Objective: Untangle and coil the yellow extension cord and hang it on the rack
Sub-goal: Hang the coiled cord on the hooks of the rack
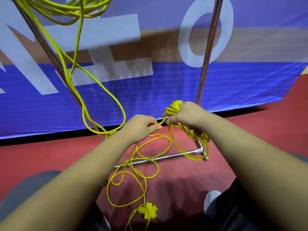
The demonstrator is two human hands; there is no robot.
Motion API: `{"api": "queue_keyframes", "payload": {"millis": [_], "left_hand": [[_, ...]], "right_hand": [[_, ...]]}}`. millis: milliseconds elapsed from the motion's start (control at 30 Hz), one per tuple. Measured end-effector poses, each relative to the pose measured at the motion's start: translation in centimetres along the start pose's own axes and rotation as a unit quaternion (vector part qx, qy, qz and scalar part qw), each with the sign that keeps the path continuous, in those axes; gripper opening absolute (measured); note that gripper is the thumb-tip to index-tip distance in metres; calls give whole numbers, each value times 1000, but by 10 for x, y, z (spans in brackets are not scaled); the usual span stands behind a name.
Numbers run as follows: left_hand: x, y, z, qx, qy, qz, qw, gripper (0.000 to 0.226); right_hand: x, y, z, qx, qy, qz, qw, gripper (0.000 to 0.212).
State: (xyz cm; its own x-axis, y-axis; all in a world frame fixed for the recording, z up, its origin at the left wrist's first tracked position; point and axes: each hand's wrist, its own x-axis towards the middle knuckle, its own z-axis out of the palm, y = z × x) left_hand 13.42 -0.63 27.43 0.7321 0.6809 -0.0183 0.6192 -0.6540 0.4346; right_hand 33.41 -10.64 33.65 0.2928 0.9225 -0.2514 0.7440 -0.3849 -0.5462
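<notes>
Loops of the yellow extension cord (pixel 174 106) are gripped as a tight bunch by the right hand (pixel 186 115), right of the frame's centre, fingers curled round them. Longer loops hang from the bunch down to the floor. A short strand leading from that bunch is pinched by the left hand (pixel 141 127), just beside the right. Below the hands, loose loops are spread over the red floor (pixel 50 155) and across the chrome base bar (pixel 158 158) of the rack (pixel 210 47), ending at a yellow cross-shaped socket block (pixel 147 210) at bottom centre. More cord is draped from the upper left of the frame, hanging along a slanted pole. A blue banner (pixel 166 84) with white letters is seen behind.
</notes>
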Motion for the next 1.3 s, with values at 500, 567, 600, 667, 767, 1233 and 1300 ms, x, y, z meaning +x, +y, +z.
{"api": "queue_keyframes", "payload": {"millis": [500, 567, 600, 667, 767, 1233, 1300], "left_hand": [[-17, 4, -6, -499, -94, -307, 805, 15], [-19, -3, -5, -426, -86, -324, 840, 9], [-20, -4, -7, -366, -82, -327, 867, 9], [-21, -6, -7, -280, -60, -328, 900, 16], [-23, -2, -7, -295, -35, -323, 898, 20], [-4, -25, -14, -276, 138, -320, 896, 41], [-3, -28, -15, -268, 133, -323, 898, 40]], "right_hand": [[17, -8, 61, 320, -85, 130, 935, 15], [19, -9, 63, 333, -73, 137, 930, 9], [21, -10, 63, 347, -70, 144, 924, 7], [23, -10, 63, 384, -71, 151, 908, 6], [26, -11, 67, 423, -89, 150, 889, 19], [18, -41, 94, 447, -170, 50, 877, 13], [19, -43, 97, 467, -177, 53, 865, 15]]}}
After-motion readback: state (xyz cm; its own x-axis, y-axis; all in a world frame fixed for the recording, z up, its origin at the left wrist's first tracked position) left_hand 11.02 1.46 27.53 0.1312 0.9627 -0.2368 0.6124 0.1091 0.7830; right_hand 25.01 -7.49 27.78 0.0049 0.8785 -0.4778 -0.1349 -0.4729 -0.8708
